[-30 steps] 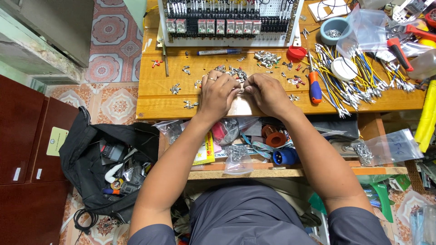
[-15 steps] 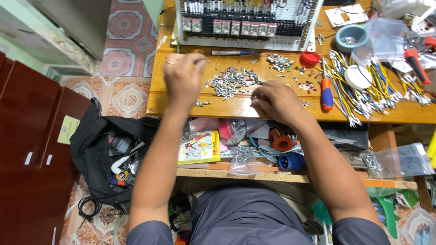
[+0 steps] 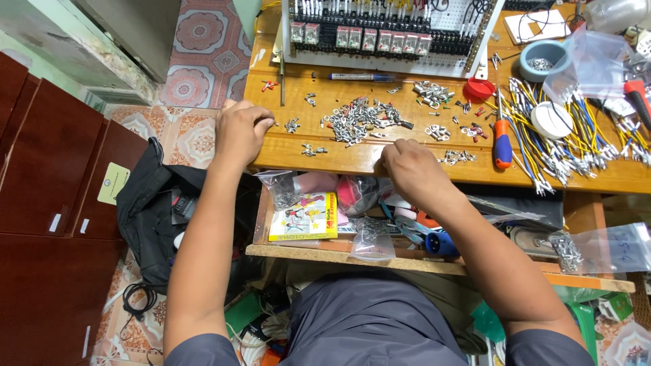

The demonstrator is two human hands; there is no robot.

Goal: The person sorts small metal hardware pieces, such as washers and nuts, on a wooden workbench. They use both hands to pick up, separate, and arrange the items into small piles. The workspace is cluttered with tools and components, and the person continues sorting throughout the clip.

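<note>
Silver metal ring terminals (image 3: 363, 118) lie heaped mid-bench, mostly unsorted; left hand (image 3: 241, 132) fingers curled, seemingly pinching one near small cluster (image 3: 293, 125); right hand (image 3: 413, 169) loosely fisted at wooden bench (image 3: 339, 159) edge, contents cannot tell.

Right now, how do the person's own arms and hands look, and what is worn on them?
Both forearms are bare. Short dark grey sleeves cover only the upper arms. The left hand and right hand wear no gloves. I see no watch or bracelet on either wrist; whether the fingers carry a ring is too small to tell.
</note>
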